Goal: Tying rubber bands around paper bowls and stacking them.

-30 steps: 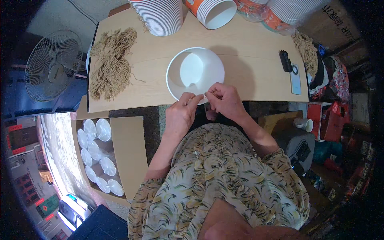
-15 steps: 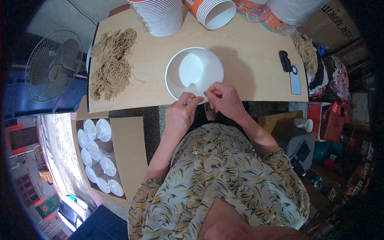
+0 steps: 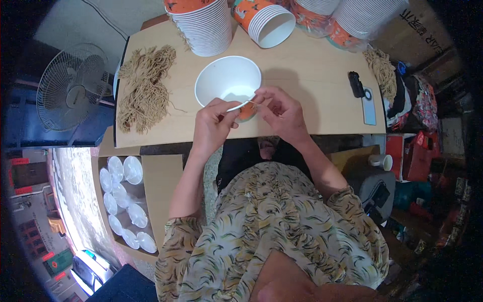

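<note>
A white paper bowl (image 3: 224, 79) with an orange outside stands tilted at the near edge of the wooden table (image 3: 312, 75). My left hand (image 3: 214, 125) pinches its near rim from the left. My right hand (image 3: 279, 111) pinches the same rim from the right, fingertips close to those of the left hand. The bowl's inside looks empty. A patch of the orange wall shows between my hands.
Piles of dried brown noodles (image 3: 143, 90) lie at the table's left, a smaller bunch (image 3: 380, 68) at the right. Stacks of orange-and-white bowls (image 3: 204, 22) line the far edge. A black object and a phone (image 3: 368, 103) lie right. A fan (image 3: 65, 93) stands left. Clear lids (image 3: 123, 201) fill a box.
The bowl and both hands have hardly shifted; my fingers stay pinched at the near rim, with only slight finger movement.
</note>
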Motion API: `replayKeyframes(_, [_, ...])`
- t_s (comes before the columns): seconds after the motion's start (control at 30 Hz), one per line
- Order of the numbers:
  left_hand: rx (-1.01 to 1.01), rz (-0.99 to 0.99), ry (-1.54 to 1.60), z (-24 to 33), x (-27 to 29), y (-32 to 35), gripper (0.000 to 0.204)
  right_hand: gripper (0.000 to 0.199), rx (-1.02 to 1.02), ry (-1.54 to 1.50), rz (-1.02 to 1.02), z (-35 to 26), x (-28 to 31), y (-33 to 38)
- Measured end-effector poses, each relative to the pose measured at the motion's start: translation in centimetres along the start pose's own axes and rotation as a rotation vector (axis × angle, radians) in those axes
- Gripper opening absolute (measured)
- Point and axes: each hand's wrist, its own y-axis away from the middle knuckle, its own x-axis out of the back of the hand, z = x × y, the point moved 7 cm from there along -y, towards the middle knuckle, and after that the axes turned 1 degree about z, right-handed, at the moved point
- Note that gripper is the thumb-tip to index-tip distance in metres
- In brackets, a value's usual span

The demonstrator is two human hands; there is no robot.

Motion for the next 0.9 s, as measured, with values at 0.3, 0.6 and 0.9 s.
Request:
replayKeyframes(0.3, [0.12, -0.035, 0.085, 0.6, 0.9, -1.9, 0.022, 0.024, 0.289, 0.441, 0.147, -0.7, -2.4, -0.7])
replayKeyframes(0.6, [0.166, -0.071, 0.143, -0.1, 0.0, -1.1, 0.023, 0.019, 0.259, 0.359, 0.225, -0.7, -2.6, -0.4])
replayKeyframes(0.9, [0.136, -0.056, 0.173, -0.4, -0.7, -0.9, 0.022, 0.01, 0.359, 0.355, 0.238, -0.9, -2.6, 0.1])
